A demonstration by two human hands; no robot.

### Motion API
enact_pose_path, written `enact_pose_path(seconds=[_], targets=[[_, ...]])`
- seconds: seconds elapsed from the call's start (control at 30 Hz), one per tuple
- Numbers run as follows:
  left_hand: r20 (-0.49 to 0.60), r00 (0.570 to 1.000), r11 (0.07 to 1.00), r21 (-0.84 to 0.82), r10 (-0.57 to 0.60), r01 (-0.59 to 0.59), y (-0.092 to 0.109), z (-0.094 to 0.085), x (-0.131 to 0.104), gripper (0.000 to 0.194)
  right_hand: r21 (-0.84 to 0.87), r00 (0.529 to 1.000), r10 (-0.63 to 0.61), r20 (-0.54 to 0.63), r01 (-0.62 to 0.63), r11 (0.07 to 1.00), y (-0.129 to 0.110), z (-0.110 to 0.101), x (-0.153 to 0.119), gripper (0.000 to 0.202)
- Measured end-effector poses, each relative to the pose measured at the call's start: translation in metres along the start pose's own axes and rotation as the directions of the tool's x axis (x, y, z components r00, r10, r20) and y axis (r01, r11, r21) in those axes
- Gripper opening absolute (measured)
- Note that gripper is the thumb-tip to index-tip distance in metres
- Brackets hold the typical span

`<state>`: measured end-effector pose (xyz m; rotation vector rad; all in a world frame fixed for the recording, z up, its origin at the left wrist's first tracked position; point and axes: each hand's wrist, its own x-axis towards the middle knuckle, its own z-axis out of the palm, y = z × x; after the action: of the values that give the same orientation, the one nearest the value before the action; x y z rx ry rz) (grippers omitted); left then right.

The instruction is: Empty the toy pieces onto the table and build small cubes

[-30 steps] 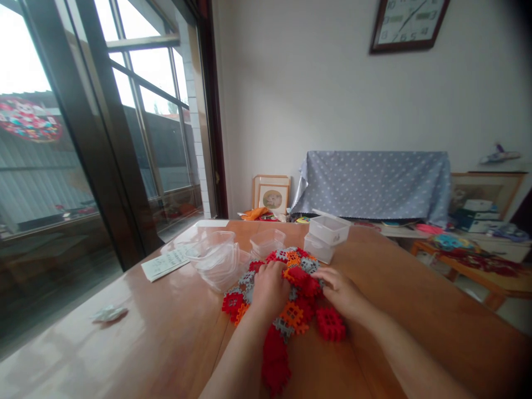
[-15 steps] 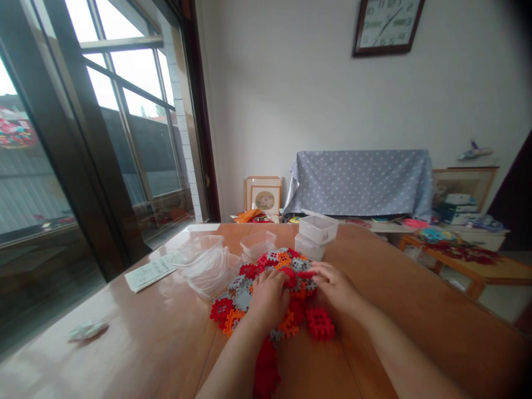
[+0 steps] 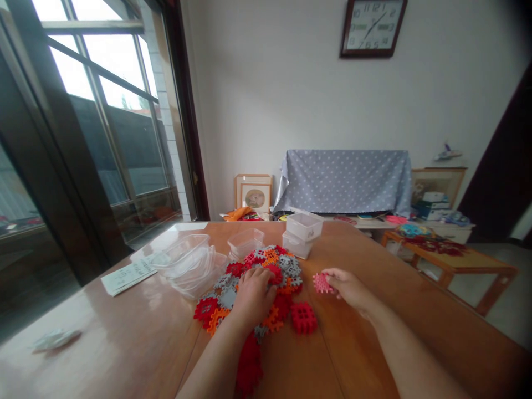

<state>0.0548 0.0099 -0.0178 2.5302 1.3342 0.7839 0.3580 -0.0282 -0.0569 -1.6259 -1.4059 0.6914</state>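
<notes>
My right hand [image 3: 348, 289] pinches a pinkish-red, gridded interlocking building piece [image 3: 322, 283] by its right side, held to the right of the pile. Over the pile of red, grey and orange toothed building pieces [image 3: 226, 298], my left hand [image 3: 254, 295] has its fingers curled at a red building piece [image 3: 273, 274]; its fingertips are partly hidden. A chunky red gridded block [image 3: 303, 318] stands apart on the table between my hands. Closer to me, several red pieces [image 3: 249, 363] lie partly behind my left forearm.
Beyond the pile, clear plastic tubs [image 3: 187, 266] with lids stand at left, more tubs [image 3: 246, 242] in the middle and a stacked pair [image 3: 303, 233] at right. Paper sheets [image 3: 128, 275] and a crumpled packet [image 3: 56, 339] lie on the wooden table [image 3: 145, 343]. A low bench [image 3: 469, 260] stands at right.
My right hand has moved right, away from the pile, with the pinkish-red building piece in its fingers. My left hand stays on the pile. The view has turned slightly right.
</notes>
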Motion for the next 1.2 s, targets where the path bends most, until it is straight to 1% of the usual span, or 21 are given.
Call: enact_pose_path(seconds=[0.1, 0.17, 0.37, 0.47, 0.53, 0.63, 0.73, 0.87, 0.93, 1.07, 1.2], targets=[[0.001, 1.000, 1.000, -0.005, 0.002, -0.002, 0.001, -0.001, 0.000, 0.020, -0.041, 1.000, 0.017, 0.026, -0.016, 0.999, 0.016, 0.008, 0.004, 0.036], [0.000, 1.000, 1.000, -0.003, -0.002, 0.002, 0.001, 0.000, 0.001, 0.020, -0.073, 1.000, 0.004, 0.026, -0.002, 0.997, 0.024, 0.010, 0.008, 0.035], [0.004, 1.000, 1.000, -0.002, -0.022, 0.022, -0.002, 0.001, 0.003, 0.021, -0.254, 0.997, -0.077, -0.013, 0.071, 0.964, 0.037, 0.003, 0.017, 0.023], [0.006, 1.000, 1.000, -0.011, -0.019, 0.019, -0.003, 0.001, 0.003, 0.022, -0.336, 0.995, -0.100, -0.025, 0.085, 0.938, 0.040, 0.001, 0.017, 0.022], [-0.004, 1.000, 1.000, -0.019, -0.010, 0.010, -0.005, 0.001, 0.003, 0.024, -0.369, 0.993, -0.113, -0.021, 0.097, 0.924, 0.041, 0.000, 0.016, 0.022], [-0.050, 0.999, 0.999, -0.034, -0.002, 0.000, -0.008, 0.002, 0.005, 0.029, -0.399, 0.992, -0.128, -0.022, 0.109, 0.911, 0.039, 0.001, 0.015, 0.026], [-0.115, 0.993, 0.999, -0.036, -0.040, 0.036, -0.014, 0.005, 0.007, 0.035, -0.413, 0.989, -0.147, -0.021, 0.126, 0.902, 0.035, 0.001, 0.015, 0.032], [-0.169, 0.983, 0.997, -0.005, -0.078, 0.078, -0.020, 0.011, 0.008, 0.039, -0.484, 0.981, -0.174, 0.089, 0.196, 0.853, 0.030, 0.002, 0.015, 0.025], [-0.158, 0.985, 0.997, 0.013, -0.067, 0.070, -0.020, 0.014, 0.008, 0.041, -0.503, 0.977, -0.165, 0.138, 0.213, 0.838, 0.027, 0.002, 0.014, 0.021], [-0.085, 0.994, 0.996, 0.054, -0.064, 0.069, -0.019, 0.020, 0.007, 0.045, -0.499, 0.973, -0.148, 0.179, 0.219, 0.839, 0.021, 0.001, 0.012, 0.017], [-0.029, 0.996, 0.990, 0.110, -0.089, 0.092, -0.016, 0.022, 0.006, 0.040, -0.535, 0.976, -0.116, 0.182, 0.197, 0.822, 0.019, 0.001, 0.009, 0.023]])
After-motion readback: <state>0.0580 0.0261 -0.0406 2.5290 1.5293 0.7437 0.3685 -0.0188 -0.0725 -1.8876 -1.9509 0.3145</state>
